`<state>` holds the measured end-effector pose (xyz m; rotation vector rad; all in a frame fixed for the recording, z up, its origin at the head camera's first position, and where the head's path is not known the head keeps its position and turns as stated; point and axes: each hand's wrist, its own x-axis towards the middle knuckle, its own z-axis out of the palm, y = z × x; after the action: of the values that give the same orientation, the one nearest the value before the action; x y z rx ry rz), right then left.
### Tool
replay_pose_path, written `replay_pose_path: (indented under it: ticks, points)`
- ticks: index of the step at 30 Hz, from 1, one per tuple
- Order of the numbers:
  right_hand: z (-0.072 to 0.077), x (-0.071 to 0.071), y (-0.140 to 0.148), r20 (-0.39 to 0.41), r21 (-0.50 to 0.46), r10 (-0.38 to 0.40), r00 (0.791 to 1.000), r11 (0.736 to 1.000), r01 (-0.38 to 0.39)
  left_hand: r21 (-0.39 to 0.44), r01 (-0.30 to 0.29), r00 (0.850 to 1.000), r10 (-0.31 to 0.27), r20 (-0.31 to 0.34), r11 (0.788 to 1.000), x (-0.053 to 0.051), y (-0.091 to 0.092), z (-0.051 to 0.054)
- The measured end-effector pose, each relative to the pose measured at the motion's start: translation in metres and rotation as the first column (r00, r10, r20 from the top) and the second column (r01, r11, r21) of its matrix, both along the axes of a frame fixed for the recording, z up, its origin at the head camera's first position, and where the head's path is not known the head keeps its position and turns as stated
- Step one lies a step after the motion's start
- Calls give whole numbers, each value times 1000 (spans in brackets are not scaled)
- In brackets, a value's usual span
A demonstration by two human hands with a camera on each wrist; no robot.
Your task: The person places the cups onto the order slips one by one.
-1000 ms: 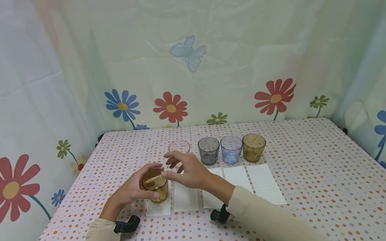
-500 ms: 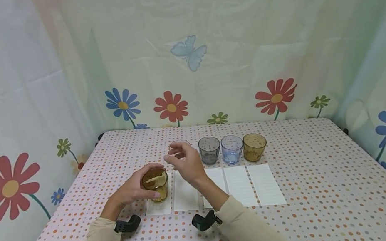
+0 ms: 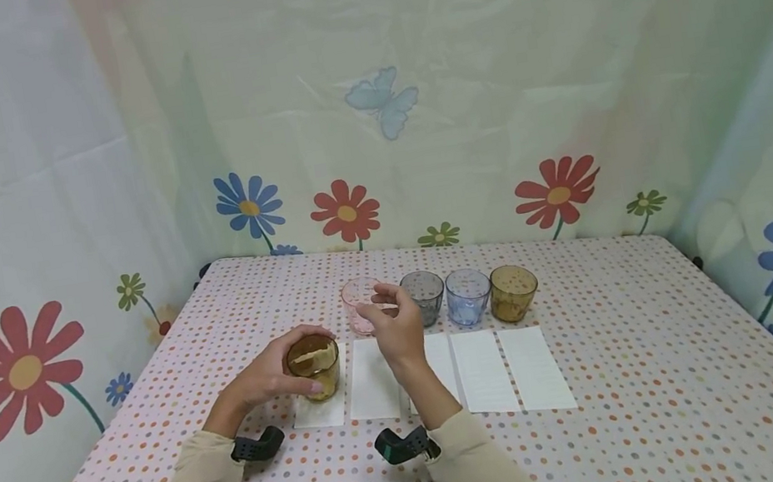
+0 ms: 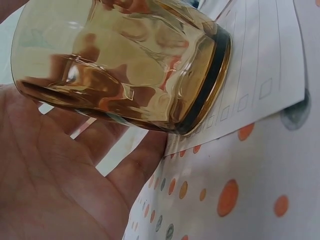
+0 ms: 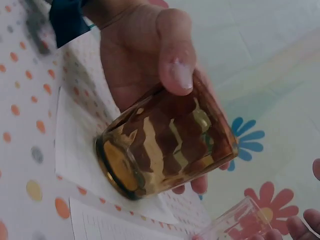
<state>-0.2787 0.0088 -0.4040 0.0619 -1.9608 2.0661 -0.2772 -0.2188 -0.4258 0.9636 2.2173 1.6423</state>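
Note:
My left hand (image 3: pixel 264 376) grips an amber glass (image 3: pixel 329 375) from its left side, thumb in front. That glass is over the leftmost of several white paper strips (image 3: pixel 317 417); whether its base touches the paper I cannot tell. In the left wrist view the palm (image 4: pixel 45 170) lies along the amber glass (image 4: pixel 125 70). In the right wrist view the left thumb presses the amber glass (image 5: pixel 165 140) near its rim. My right hand (image 3: pixel 402 329) is raised with loosely bent fingers and holds nothing. It partly covers a pink glass (image 3: pixel 354 307) behind it.
Right of the pink glass, a grey glass (image 3: pixel 427 292), a blue glass (image 3: pixel 468 300) and another amber glass (image 3: pixel 514 294) stand in a row behind the strips. A dotted cloth (image 3: pixel 635 370) covers the table. Flowered curtains (image 3: pixel 460 128) hang behind and beside it.
My right hand has drawn away from the amber glass and moved right, uncovering much of the pink glass. My left hand keeps its grip on the amber glass in nearly the same place.

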Motion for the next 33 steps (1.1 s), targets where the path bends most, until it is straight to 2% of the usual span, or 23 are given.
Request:
replay_pose_path:
  ticks: [5, 10, 19, 27, 33]
  points:
    - [0, -2, -1, 23, -74, -46, 999, 996, 47, -2, 13, 1000, -13, -16, 1000, -2, 2, 1]
    - [-1, -6, -6, 7, -70, -41, 999, 997, 41, -2, 0, 999, 0, -35, 1000, -1, 1, 3]
    - [-8, -11, -5, -42, 90, -113, 993, 989, 116, -15, -20, 1000, 19, -15, 1000, 1, 1, -4]
    - [-14, -14, -10, -75, 248, -186, 980, 948, 199, -27, -32, 999, 32, -19, 999, 1, 0, -2]
    - [-17, -19, -11, -78, 341, -183, 980, 919, 199, -46, -43, 999, 42, -30, 998, 0, 0, -1]
